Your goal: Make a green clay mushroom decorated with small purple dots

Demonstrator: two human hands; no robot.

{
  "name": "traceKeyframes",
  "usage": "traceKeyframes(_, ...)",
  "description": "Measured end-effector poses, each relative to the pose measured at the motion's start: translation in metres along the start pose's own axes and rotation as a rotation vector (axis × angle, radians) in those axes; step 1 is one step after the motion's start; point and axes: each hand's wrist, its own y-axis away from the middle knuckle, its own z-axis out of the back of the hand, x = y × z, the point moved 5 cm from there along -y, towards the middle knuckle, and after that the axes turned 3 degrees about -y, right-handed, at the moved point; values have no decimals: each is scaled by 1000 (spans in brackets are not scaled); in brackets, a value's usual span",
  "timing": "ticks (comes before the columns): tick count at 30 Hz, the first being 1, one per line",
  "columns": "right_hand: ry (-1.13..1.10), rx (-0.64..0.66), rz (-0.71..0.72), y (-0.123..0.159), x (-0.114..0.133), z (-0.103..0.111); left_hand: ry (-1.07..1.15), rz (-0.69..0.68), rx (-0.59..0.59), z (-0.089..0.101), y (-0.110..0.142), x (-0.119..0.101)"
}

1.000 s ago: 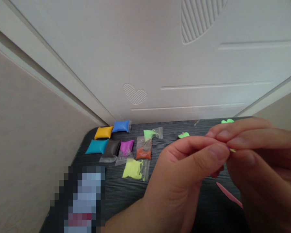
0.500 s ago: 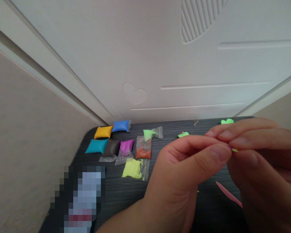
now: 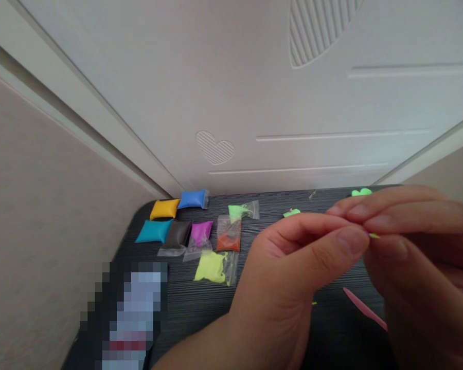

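My left hand (image 3: 293, 262) and my right hand (image 3: 428, 252) meet at the fingertips above the dark table. Between them is a tiny piece of modelling clay (image 3: 374, 236), yellow-green with a speck of purple. The left thumb and forefinger pinch it from one side, while the right fingers close on its other end. Most of the piece is hidden by the fingertips. Below the hands lies a pink modelling tool (image 3: 364, 308), partly covered by the right hand. A small yellow-green scrap (image 3: 314, 303) shows beside the left wrist.
Several clay packets lie on the left, among them a blue one (image 3: 193, 199), a teal one (image 3: 154, 232) and an open yellow-green one (image 3: 211, 267). Green clay shapes (image 3: 361, 192) sit near the back edge. A pixelated device (image 3: 135, 313) is at front left. A white panel (image 3: 231, 92) stands behind.
Both hands stay pinched together over the clay piece, with only a very slight shift of the fingertips. Everything on the table keeps its place.
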Motion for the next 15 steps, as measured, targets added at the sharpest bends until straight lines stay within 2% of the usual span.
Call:
traceKeyframes(6, -19, -12, -7, 0, -1, 1, -39, -4, -22, 2, 1, 0)
traceKeyframes(15, 29, 19, 27, -1, 1, 2, -13, -4, 21, 0, -1, 0)
